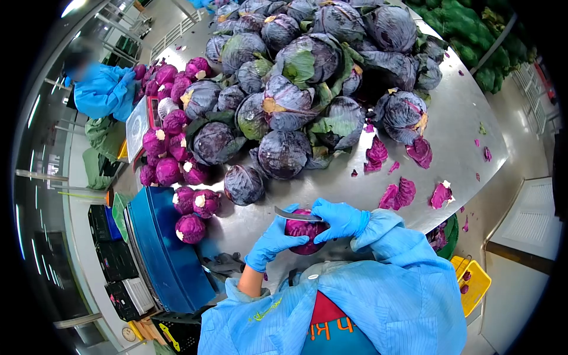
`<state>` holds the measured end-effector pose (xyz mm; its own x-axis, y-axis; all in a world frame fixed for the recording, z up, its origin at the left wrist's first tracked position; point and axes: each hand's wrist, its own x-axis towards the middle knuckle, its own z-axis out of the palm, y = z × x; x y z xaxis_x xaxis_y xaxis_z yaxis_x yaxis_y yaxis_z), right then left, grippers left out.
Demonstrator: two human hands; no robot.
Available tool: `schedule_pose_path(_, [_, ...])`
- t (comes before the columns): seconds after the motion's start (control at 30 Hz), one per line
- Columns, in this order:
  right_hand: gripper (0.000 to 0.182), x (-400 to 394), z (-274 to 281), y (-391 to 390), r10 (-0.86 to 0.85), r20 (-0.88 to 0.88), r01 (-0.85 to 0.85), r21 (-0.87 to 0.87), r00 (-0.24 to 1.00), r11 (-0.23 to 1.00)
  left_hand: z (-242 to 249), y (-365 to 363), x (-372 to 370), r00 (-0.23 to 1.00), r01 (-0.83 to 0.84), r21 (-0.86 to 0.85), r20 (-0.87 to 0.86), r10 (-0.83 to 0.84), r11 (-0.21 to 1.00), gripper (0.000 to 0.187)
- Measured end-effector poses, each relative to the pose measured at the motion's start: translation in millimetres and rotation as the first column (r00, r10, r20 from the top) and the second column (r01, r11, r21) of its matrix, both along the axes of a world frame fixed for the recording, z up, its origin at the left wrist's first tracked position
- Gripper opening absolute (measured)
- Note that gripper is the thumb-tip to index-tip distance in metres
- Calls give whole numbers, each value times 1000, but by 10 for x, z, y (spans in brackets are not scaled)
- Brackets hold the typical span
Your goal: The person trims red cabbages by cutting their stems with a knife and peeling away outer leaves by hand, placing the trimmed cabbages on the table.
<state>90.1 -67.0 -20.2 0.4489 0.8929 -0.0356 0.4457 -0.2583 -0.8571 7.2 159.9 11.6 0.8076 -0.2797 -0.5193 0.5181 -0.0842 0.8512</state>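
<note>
L hand (pixel 274 241) is part-curled, gripping L side of purple cabbage (pixel 304 246); R hand (pixel 338 221), at cabb's R, is closed on knife (pixel 299 216) w/ blade across cabb top.

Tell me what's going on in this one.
A person in blue gloves is working on a purple cabbage at a metal table. The left hand steadies it, while the right hand holds a knife, its curved blade across the cabbage. Ahead lies a heap of dark cabbages with outer leaves on; bright peeled cabbages sit to the left, and torn leaves to the right. A co-worker stands beyond the peeled ones.
</note>
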Motion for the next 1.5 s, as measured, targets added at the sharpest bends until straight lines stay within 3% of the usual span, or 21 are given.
schedule_pose_path(0.17, [45, -68, -50, -174, -85, -303, 99, 32, 949, 995, -84, 8, 0, 988, 51, 132, 138, -70, 990, 101])
schedule_pose_path(0.23, [41, -58, -182, -354, -194, -278, 175, -90, 941, 980, -96, 76, 5, 968, 104, 258, 197, -157, 961, 106])
schedule_pose_path(0.33, [39, -43, -250, -704, -391, 37, 374, -388, 920, 842, -87, 124, -18, 982, 85, 132, 156, -106, 988, 107])
schedule_pose_path(0.4, [41, -62, -255, -940, -543, 150, 556, -373, 826, 743, -190, 131, -54, 996, -20, 1, 87, 20, 1000, 104])
schedule_pose_path(0.43, [41, -113, -211, -959, -635, 228, 674, -210, 739, 708, -203, 134, -70, 994, -79, -46, 67, 82, 996, 102])
schedule_pose_path(0.53, [41, -222, -321, -813, -771, 126, 780, -165, 624, 604, -348, 171, -181, 954, -300, -275, -76, 291, 913, 85])
schedule_pose_path(0.57, [38, -293, -554, -694, -794, -199, 799, -77, 574, 596, -443, 176, -226, 926, -377, -378, -153, 345, 846, 82])
schedule_pose_path(0.6, [37, -308, -419, -522, -694, -626, 773, -221, 355, 594, -497, 170, -279, 893, -450, -468, -234, 384, 761, 79])
schedule_pose_path(0.67, [38, -387, -490, -230, -466, -877, 763, -222, 116, 607, -498, 80, -368, 788, -614, -501, -438, 433, 610, 74])
schedule_pose_path(0.73, [39, -396, -548, -121, -458, -889, 847, -240, 5, 474, -436, -77, -363, 689, -725, -535, -574, 442, 435, 74])
schedule_pose_path(0.87, [45, -343, -675, -436, -538, -838, 975, -184, -90, 124, -333, -443, -350, 630, -774, -511, -674, 385, 373, 77])
schedule_pose_path(0.93, [46, -381, -808, -800, -582, -804, 993, -94, -121, -77, -241, -587, -306, 625, -766, -481, -713, 318, 428, 78])
schedule_pose_path(1.03, [41, -581, -780, -1496, -652, -731, 976, -91, -201, -198, -246, -733, -267, 468, -854, -351, -841, 272, 384, 77])
schedule_pose_path(1.07, [38, -661, -724, -1734, -665, -710, 969, -107, -232, -223, -269, -730, -260, 476, -829, -309, -826, 301, 466, 79])
schedule_pose_path(1.13, [35, -884, -798, -2249, -759, -620, 980, -115, -198, -162, -288, -699, -235, 502, -763, -210, -788, 356, 611, 81])
schedule_pose_path(1.17, [34, -982, -780, -2268, -940, -319, 987, 65, -122, -150, -275, -732, -214, 758, -579, -98, -429, 491, 809, 83])
schedule_pose_path(1.2, [33, -1064, -699, -2275, -996, 31, 971, 227, -83, -74, -237, -785, -178, 908, -416, 127, 1, 420, 900, 84])
schedule_pose_path(1.23, [30, -1143, -521, -2262, -977, 206, 990, 123, 49, 76, -174, -844, -123, 910, -318, 403, 384, 157, 858, 86])
schedule_pose_path(1.27, [31, -1132, -431, -2149, -953, 280, 978, 135, 116, 159, -83, -889, -63, 762, -306, 651, 604, -231, 694, 87])
schedule_pose_path(1.4, [38, -623, -116, -1687, -748, 495, 855, 21, 442, 519, 43, -1007, 207, 758, -195, 710, 547, -356, 676, 106])
schedule_pose_path(1.5, [44, 19, -93, -1433, -585, 602, 712, 40, 543, 701, -51, -880, 372, 746, -183, 677, 568, -349, 713, 118])
